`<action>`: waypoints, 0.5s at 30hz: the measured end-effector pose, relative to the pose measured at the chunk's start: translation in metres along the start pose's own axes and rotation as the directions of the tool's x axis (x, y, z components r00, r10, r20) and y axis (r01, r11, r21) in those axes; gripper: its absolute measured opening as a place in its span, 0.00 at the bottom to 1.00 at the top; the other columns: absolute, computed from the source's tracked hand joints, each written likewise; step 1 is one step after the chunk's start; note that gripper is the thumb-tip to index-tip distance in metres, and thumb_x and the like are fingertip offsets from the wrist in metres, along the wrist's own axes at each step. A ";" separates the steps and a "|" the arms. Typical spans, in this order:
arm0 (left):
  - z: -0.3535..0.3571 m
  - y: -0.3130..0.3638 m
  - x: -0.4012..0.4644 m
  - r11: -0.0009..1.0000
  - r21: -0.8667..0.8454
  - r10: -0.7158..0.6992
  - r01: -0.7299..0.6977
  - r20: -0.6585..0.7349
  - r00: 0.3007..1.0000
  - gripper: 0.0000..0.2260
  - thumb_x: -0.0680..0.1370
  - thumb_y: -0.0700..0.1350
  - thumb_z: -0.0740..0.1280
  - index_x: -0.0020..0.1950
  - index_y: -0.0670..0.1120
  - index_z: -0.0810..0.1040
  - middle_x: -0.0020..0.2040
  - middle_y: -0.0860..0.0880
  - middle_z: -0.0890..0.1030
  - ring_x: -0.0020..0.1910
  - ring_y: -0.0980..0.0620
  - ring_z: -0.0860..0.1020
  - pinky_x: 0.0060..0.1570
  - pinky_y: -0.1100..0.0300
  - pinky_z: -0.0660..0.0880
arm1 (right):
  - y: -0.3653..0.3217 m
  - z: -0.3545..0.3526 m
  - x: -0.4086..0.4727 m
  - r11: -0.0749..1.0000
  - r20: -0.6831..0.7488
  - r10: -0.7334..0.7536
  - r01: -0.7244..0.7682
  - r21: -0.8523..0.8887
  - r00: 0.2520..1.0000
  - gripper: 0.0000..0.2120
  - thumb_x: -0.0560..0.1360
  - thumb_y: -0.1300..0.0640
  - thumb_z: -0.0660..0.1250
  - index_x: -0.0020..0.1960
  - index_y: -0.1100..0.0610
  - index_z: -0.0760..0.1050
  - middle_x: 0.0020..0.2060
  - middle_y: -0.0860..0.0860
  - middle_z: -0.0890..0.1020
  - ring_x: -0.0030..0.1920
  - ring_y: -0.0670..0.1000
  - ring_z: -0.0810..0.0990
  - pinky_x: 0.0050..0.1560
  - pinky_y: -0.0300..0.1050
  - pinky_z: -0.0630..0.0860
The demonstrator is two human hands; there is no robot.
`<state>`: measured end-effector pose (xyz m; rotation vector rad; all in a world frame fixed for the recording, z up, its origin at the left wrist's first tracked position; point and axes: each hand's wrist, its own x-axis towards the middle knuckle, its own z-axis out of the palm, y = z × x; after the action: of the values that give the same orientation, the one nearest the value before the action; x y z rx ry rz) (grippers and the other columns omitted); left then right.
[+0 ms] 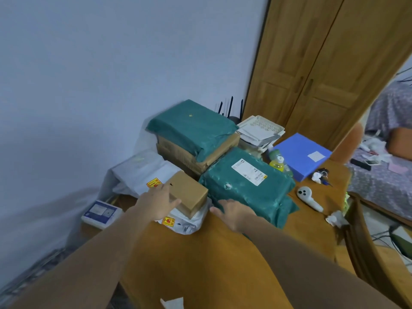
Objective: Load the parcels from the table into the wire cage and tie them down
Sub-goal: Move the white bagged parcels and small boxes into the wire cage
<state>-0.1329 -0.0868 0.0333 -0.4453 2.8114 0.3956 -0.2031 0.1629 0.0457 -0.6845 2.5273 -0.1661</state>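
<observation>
Parcels crowd the far side of the wooden table. My left hand touches the near left side of a small brown cardboard box with relaxed fingers; the box lies on a white plastic mailer bag with yellow stickers. My right hand rests with spread fingers on the near edge of a large green-wrapped parcel that bears a white label. Behind them a second green-wrapped parcel lies on a stack of brown cartons. No wire cage is in view.
A blue flat box, a white tray of papers, bottles, keys and a white handheld device lie on the right. A blue-white box sits low left. Wooden wardrobe behind, chair right.
</observation>
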 end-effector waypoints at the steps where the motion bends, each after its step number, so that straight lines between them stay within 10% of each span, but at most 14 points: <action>1: 0.002 -0.001 0.010 0.999 -0.021 -0.025 0.026 0.021 0.999 0.34 0.81 0.66 0.59 0.80 0.47 0.61 0.77 0.45 0.67 0.74 0.43 0.68 0.67 0.44 0.71 | 0.000 0.005 0.010 1.000 0.013 0.021 -0.021 0.020 1.000 0.32 0.82 0.34 0.48 0.76 0.53 0.63 0.71 0.57 0.71 0.68 0.60 0.73 0.64 0.56 0.71; 11: 0.017 -0.027 0.106 0.984 -0.074 -0.150 0.159 0.120 0.981 0.45 0.77 0.72 0.59 0.83 0.44 0.52 0.81 0.41 0.57 0.79 0.38 0.58 0.74 0.42 0.63 | -0.010 0.049 0.100 0.872 0.152 0.223 -0.267 0.409 0.963 0.38 0.79 0.29 0.49 0.74 0.58 0.66 0.44 0.54 0.77 0.45 0.54 0.78 0.38 0.45 0.74; 15: 0.026 -0.036 0.124 0.989 -0.036 -0.133 0.142 0.185 0.974 0.43 0.76 0.74 0.57 0.82 0.46 0.56 0.79 0.42 0.59 0.78 0.38 0.59 0.73 0.43 0.63 | -0.021 0.056 0.120 0.693 0.246 0.280 -0.373 0.617 0.928 0.41 0.78 0.29 0.53 0.79 0.57 0.58 0.70 0.61 0.71 0.64 0.60 0.76 0.61 0.55 0.77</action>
<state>-0.2291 -0.1440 -0.0363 -0.5806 2.5813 0.4520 -0.2547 0.0850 -0.0506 0.0497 2.1822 -0.8079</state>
